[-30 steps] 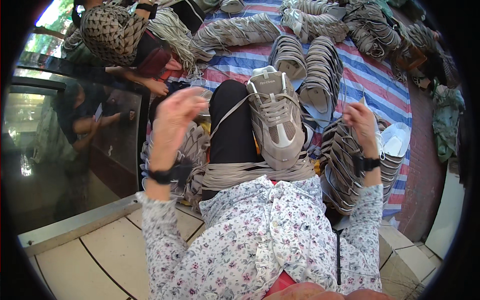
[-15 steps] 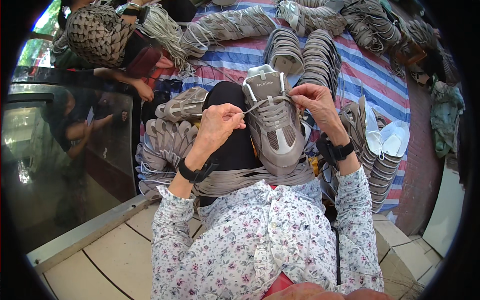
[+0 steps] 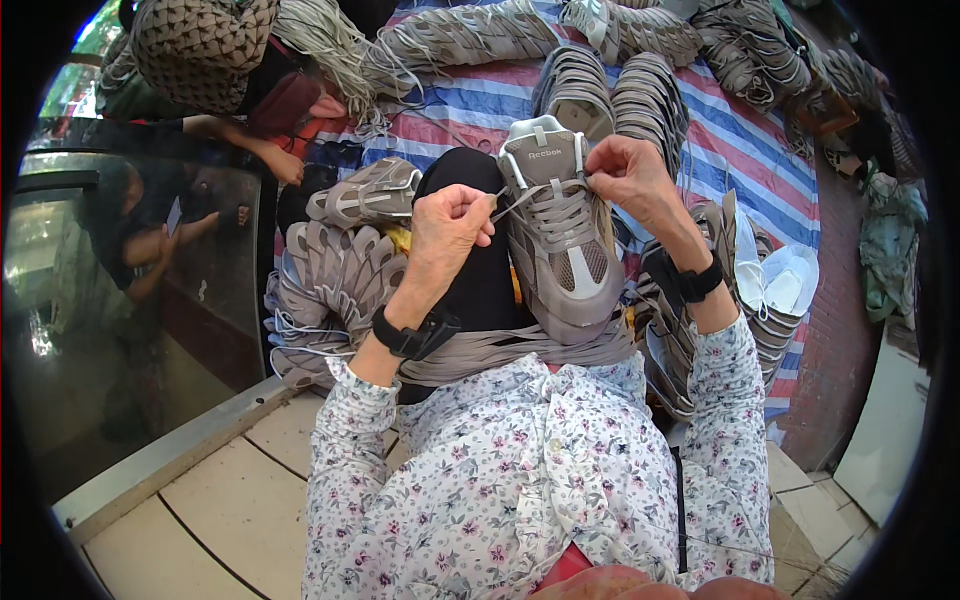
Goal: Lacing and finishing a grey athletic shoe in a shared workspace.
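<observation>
A grey mesh sneaker (image 3: 560, 240) is held sole-down on the lap of a seated worker, its toe pointed toward the body, its tongue toward the striped tarpaulin (image 3: 740, 140). The left hand (image 3: 450, 225) is closed, fingers pinched on a flat grey shoelace (image 3: 508, 200) drawn out taut to the side; the right hand (image 3: 625, 172) is closed at the top eyelets beside the tongue, pinched on the lace's other part. The shoe is judged light and soft in the upper, firmer at the sole and heel, and best gripped there or at the eyelet row; the lace is limp and thin, likely to slip unless nipped near its tip. Room for movement is narrow: stacks of grey shoe uppers (image 3: 330, 280) are pressed close on the left, more uppers (image 3: 690, 330) crowd the right forearm, and a bundle of loose laces (image 3: 500, 350) is draped across the lap under the shoe. A second person (image 3: 220, 50) is seated at upper left. A raised metal sill (image 3: 180, 450) bounds the tiled floor behind.
</observation>
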`<move>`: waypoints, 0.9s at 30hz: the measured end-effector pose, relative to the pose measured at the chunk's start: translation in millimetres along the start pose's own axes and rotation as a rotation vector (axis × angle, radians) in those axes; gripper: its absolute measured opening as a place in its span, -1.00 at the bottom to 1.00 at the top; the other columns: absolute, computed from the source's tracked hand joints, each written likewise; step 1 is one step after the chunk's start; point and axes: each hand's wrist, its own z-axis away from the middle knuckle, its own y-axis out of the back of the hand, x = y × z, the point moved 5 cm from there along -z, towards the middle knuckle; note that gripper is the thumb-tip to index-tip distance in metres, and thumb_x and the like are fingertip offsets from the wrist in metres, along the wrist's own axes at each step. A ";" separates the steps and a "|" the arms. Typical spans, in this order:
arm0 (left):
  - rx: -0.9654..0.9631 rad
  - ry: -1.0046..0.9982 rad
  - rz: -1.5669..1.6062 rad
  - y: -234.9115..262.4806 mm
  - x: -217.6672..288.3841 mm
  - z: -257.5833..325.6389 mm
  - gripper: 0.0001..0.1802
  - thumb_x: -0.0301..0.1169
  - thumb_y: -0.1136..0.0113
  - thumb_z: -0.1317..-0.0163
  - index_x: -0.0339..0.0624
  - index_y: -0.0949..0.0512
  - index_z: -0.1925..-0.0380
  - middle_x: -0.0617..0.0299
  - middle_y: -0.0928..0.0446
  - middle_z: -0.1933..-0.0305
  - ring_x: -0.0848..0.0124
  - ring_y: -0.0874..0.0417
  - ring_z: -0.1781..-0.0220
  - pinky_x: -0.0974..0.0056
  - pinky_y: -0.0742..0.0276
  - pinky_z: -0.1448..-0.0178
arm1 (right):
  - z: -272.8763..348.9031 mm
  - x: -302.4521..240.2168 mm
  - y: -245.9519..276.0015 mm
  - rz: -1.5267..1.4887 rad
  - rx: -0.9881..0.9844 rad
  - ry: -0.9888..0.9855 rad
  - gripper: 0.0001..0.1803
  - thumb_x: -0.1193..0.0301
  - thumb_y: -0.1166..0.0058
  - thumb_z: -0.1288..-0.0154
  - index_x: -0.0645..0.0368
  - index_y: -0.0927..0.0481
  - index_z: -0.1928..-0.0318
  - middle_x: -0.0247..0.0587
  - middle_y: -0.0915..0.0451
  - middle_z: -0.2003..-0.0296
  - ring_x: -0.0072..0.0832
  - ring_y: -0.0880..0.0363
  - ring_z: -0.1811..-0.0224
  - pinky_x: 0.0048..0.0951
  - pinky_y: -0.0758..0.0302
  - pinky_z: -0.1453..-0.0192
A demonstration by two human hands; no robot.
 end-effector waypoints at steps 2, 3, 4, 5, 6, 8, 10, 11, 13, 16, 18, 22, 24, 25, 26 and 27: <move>0.016 -0.011 -0.045 -5.4 2.1 -0.9 -0.83 -0.37 -0.23 -0.30 -0.27 -0.61 0.36 0.34 -0.56 0.55 0.68 -0.50 0.59 0.60 -0.39 0.50 | 10.5 -15.8 -0.8 0.191 0.195 0.275 -0.85 0.59 -0.07 -0.04 0.28 -0.61 0.32 -0.22 -0.54 0.56 -0.51 -0.50 0.50 -0.50 -0.41 0.39; 0.022 -0.014 -0.096 -6.5 4.3 0.3 -0.82 -0.37 -0.22 -0.30 -0.28 -0.61 0.35 0.34 -0.55 0.56 0.68 -0.50 0.59 0.59 -0.39 0.52 | 18.4 -34.1 -5.4 0.338 0.158 0.254 -0.86 0.59 -0.10 -0.07 0.21 -0.58 0.30 -0.20 -0.51 0.45 -0.37 -0.52 0.35 -0.39 -0.39 0.24; 0.021 -0.019 -0.148 -9.0 5.6 1.3 -0.81 -0.37 -0.22 -0.31 -0.30 -0.61 0.35 0.34 -0.55 0.56 0.68 -0.49 0.60 0.58 -0.38 0.53 | 18.7 -41.8 -9.4 0.339 0.156 0.253 -0.86 0.59 -0.10 -0.07 0.21 -0.58 0.30 -0.20 -0.51 0.45 -0.37 -0.52 0.35 -0.39 -0.39 0.24; 0.015 -0.056 -0.159 -11.3 4.9 0.4 -0.81 -0.37 -0.23 -0.30 -0.32 -0.61 0.35 0.35 -0.54 0.58 0.68 -0.50 0.61 0.58 -0.38 0.54 | 22.8 -58.5 -15.6 0.508 0.219 0.469 -0.89 0.56 -0.13 -0.10 0.18 -0.60 0.31 -0.23 -0.50 0.39 -0.34 -0.49 0.26 -0.34 -0.35 0.14; 0.012 -0.058 -0.157 -13.0 3.0 -0.9 -0.81 -0.37 -0.23 -0.30 -0.32 -0.61 0.35 0.35 -0.54 0.58 0.68 -0.50 0.61 0.58 -0.38 0.54 | 28.4 -71.4 -23.1 0.678 0.285 0.684 -0.92 0.52 -0.16 -0.12 0.16 -0.61 0.33 -0.26 -0.49 0.32 -0.31 -0.46 0.16 -0.29 -0.30 0.05; -0.018 -0.068 -0.160 -17.1 0.5 -2.4 -0.81 -0.38 -0.24 -0.29 -0.32 -0.61 0.37 0.35 -0.55 0.57 0.68 -0.51 0.60 0.57 -0.40 0.54 | 17.0 -63.7 -37.7 0.645 0.186 0.597 -0.95 0.45 -0.18 -0.14 0.14 -0.62 0.37 -0.29 -0.45 0.25 -0.33 -0.37 0.05 -0.26 -0.19 -0.04; -0.017 -0.067 -0.161 -22.0 -0.8 -4.6 -0.81 -0.39 -0.24 -0.28 -0.33 -0.62 0.38 0.34 -0.56 0.57 0.68 -0.51 0.60 0.57 -0.40 0.55 | 11.1 -56.6 -55.1 0.700 0.024 0.667 -0.93 0.42 -0.17 -0.15 0.15 -0.62 0.41 -0.26 -0.45 0.28 -0.32 -0.37 0.05 -0.27 -0.21 -0.03; -0.014 -0.063 -0.164 -23.3 -1.1 -5.7 -0.82 -0.40 -0.24 -0.28 -0.33 -0.62 0.39 0.33 -0.56 0.57 0.67 -0.52 0.59 0.56 -0.40 0.55 | 13.8 -55.7 -56.8 0.705 0.017 0.715 -0.91 0.48 -0.17 -0.14 0.26 -0.58 0.40 -0.21 -0.51 0.34 -0.26 -0.47 0.21 -0.25 -0.33 0.12; -0.015 -0.061 -0.198 -22.4 -1.2 -6.2 -0.82 -0.40 -0.25 -0.27 -0.33 -0.62 0.40 0.32 -0.57 0.56 0.67 -0.52 0.59 0.56 -0.40 0.55 | 8.2 -53.5 -52.5 0.673 -0.015 0.639 -0.91 0.50 -0.15 -0.13 0.29 -0.57 0.40 -0.15 -0.52 0.39 -0.22 -0.50 0.27 -0.23 -0.36 0.18; -0.006 -0.062 -0.212 -22.7 -0.1 -9.0 -0.82 -0.42 -0.26 -0.21 -0.37 -0.62 0.44 0.27 -0.58 0.60 0.63 -0.54 0.62 0.52 -0.44 0.55 | -5.2 -58.1 -48.4 0.524 -0.007 0.595 -0.90 0.55 -0.11 -0.10 0.38 -0.56 0.42 0.03 -0.53 0.50 -0.10 -0.56 0.41 -0.21 -0.44 0.32; 0.006 -0.068 -0.190 -21.7 0.0 -11.7 -0.82 -0.44 -0.26 -0.16 -0.39 -0.63 0.47 0.23 -0.58 0.64 0.58 -0.56 0.65 0.49 -0.48 0.54 | -17.1 -52.5 -51.5 0.617 -0.158 0.400 -0.90 0.58 -0.14 -0.03 0.39 -0.61 0.41 0.00 -0.61 0.47 -0.24 -0.60 0.42 -0.31 -0.49 0.30; -0.045 -0.055 -0.090 -19.3 -7.0 -16.4 -0.80 -0.43 -0.25 -0.15 -0.41 -0.62 0.47 0.21 -0.58 0.64 0.58 -0.57 0.64 0.49 -0.50 0.54 | -31.7 -41.4 -46.2 0.407 -0.271 0.241 -0.87 0.58 -0.18 0.07 0.39 -0.65 0.44 -0.09 -0.62 0.55 -0.36 -0.61 0.48 -0.38 -0.51 0.36; -0.049 -0.050 -0.068 -19.6 -6.8 -16.4 -0.80 -0.43 -0.25 -0.15 -0.41 -0.62 0.47 0.21 -0.58 0.64 0.57 -0.57 0.64 0.49 -0.50 0.54 | -31.9 -38.8 -46.2 0.294 -0.324 0.155 -0.85 0.59 -0.24 0.13 0.35 -0.69 0.43 -0.23 -0.61 0.56 -0.54 -0.56 0.47 -0.49 -0.49 0.36; -0.035 -0.048 -0.107 -20.8 -4.0 -15.7 -0.80 -0.43 -0.24 -0.15 -0.41 -0.62 0.47 0.21 -0.58 0.64 0.57 -0.57 0.64 0.49 -0.50 0.54 | -31.8 -39.8 -46.8 0.293 -0.325 0.155 -0.85 0.59 -0.24 0.13 0.35 -0.69 0.43 -0.23 -0.61 0.56 -0.54 -0.56 0.47 -0.49 -0.49 0.36; -0.021 -0.046 -0.145 -21.4 -2.4 -15.1 -0.80 -0.42 -0.24 -0.15 -0.41 -0.63 0.47 0.21 -0.58 0.64 0.57 -0.57 0.64 0.48 -0.51 0.54 | -32.0 -40.2 -47.5 0.305 -0.323 0.144 -0.84 0.58 -0.25 0.14 0.33 -0.70 0.43 -0.25 -0.61 0.55 -0.53 -0.56 0.47 -0.49 -0.49 0.37; -0.023 -0.048 -0.146 -22.8 -2.8 -16.3 -0.80 -0.42 -0.24 -0.15 -0.41 -0.63 0.47 0.21 -0.58 0.64 0.57 -0.57 0.64 0.48 -0.51 0.54 | -32.3 -39.6 -46.9 0.320 -0.317 0.132 -0.84 0.57 -0.27 0.14 0.32 -0.70 0.42 -0.26 -0.61 0.55 -0.53 -0.55 0.47 -0.48 -0.49 0.37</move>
